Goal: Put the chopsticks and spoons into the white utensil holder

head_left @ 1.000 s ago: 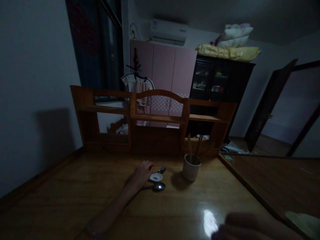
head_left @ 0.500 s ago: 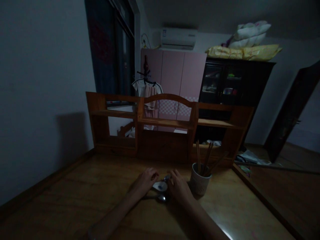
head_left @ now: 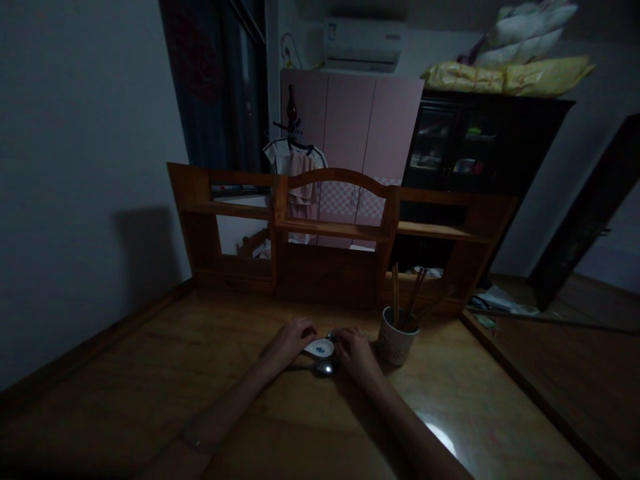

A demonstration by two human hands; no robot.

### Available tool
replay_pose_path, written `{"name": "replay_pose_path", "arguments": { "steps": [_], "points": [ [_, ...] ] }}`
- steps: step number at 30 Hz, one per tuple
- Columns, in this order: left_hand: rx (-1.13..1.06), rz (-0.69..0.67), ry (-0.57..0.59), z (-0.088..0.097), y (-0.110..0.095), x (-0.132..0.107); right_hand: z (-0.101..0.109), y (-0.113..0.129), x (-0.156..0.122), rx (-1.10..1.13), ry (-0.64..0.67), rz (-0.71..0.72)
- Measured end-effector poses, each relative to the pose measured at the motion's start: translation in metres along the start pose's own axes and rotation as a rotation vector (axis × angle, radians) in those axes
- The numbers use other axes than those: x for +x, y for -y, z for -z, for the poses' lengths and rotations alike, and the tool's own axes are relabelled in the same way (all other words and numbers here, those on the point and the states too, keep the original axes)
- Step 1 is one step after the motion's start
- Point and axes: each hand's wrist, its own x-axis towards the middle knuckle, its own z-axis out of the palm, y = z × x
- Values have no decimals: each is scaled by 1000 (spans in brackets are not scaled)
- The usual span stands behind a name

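Both my hands rest on a wooden desk point(head_left: 200, 373) around a small cluster of spoons. My left hand point(head_left: 291, 339) has curled fingers touching the left edge of a white ceramic spoon with a blue mark point(head_left: 320, 347). My right hand point(head_left: 354, 352) is curled at that spoon's right side, over a metal spoon point(head_left: 325, 368) whose bowl shows just below. A second metal spoon tip point(head_left: 331, 335) peeks out behind. What either hand actually grips is too dim to tell.
A white cup point(head_left: 395, 341) holding several chopsticks stands just right of my right hand. A wooden shelf unit point(head_left: 330, 230) runs along the desk's back edge. A lamp glare point(head_left: 440, 437) shines on the desk at the near right. A wall lies to the left.
My right hand came up from the near right edge to the spoons and now curls beside them. The left hand stayed at the white spoon. The view shifted slightly.
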Motion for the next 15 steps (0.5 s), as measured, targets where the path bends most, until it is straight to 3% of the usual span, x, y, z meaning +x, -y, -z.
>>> {"name": "replay_pose_path", "arguments": {
  "steps": [15],
  "points": [
    [-19,8,7,-1,-1,0,-5,-9,1,113,-91,-17]
  ]
}}
